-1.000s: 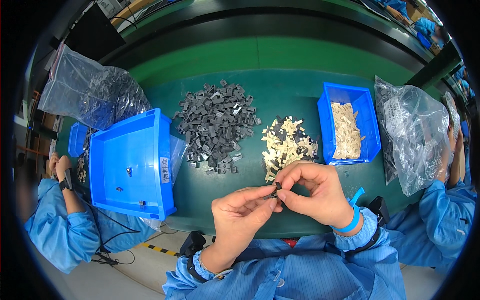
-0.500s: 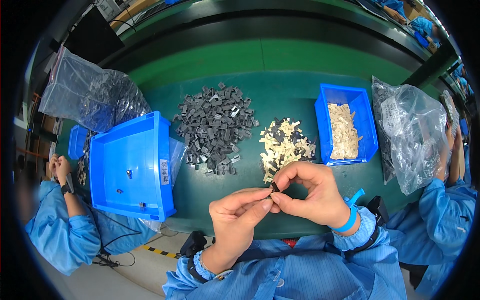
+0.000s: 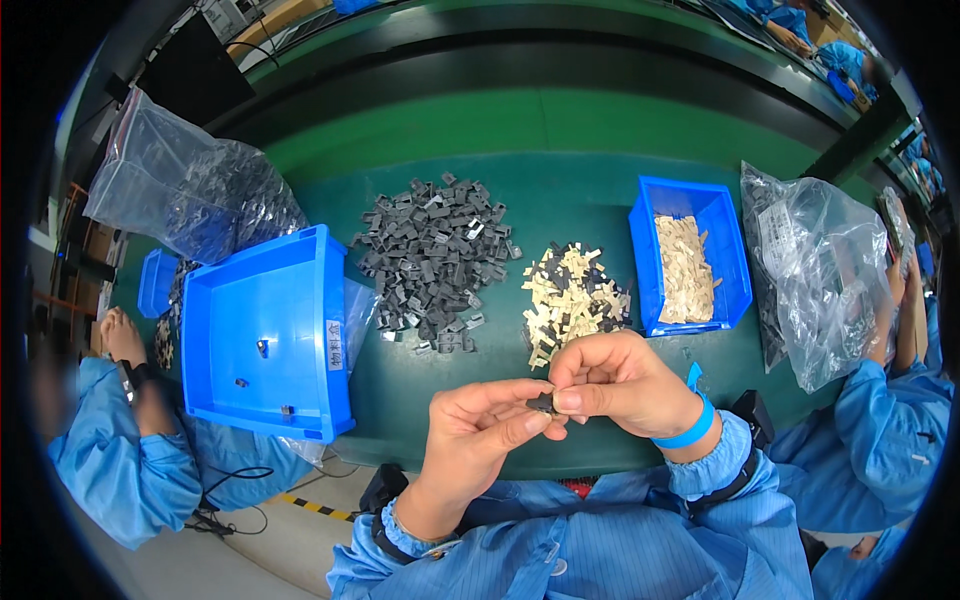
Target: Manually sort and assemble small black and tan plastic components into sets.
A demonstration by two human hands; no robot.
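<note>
Since the small black piece (image 3: pixel 542 404) is so slight, I read the two-sided grip on it as a matter of control: the bare left hand (image 3: pixel 478 424) pinches it between thumb and forefinger, the bare right hand (image 3: pixel 620 386) pinches from the other side, fingertips nearly meeting. It sits above the near side of the green bench (image 3: pixel 410 390), probably for a closer look; fingers hide its finer shape from me. Loose heap of dark grey, channel-like parts (image 3: pixel 430 258) ahead to the left; smaller heap of flat cream and black strips (image 3: pixel 573 297) just beyond the right hand, both likely kept there for short reaches. Wide blue plastic tray (image 3: pixel 228 310) at left carries three small pieces (image 3: pixel 262 348); narrower blue plastic bin (image 3: pixel 731 250) at right, tan strips (image 3: pixel 684 272). Pose: forearms converge from below, right fingers arched, blue band (image 3: pixel 690 430) round that wrist.
</note>
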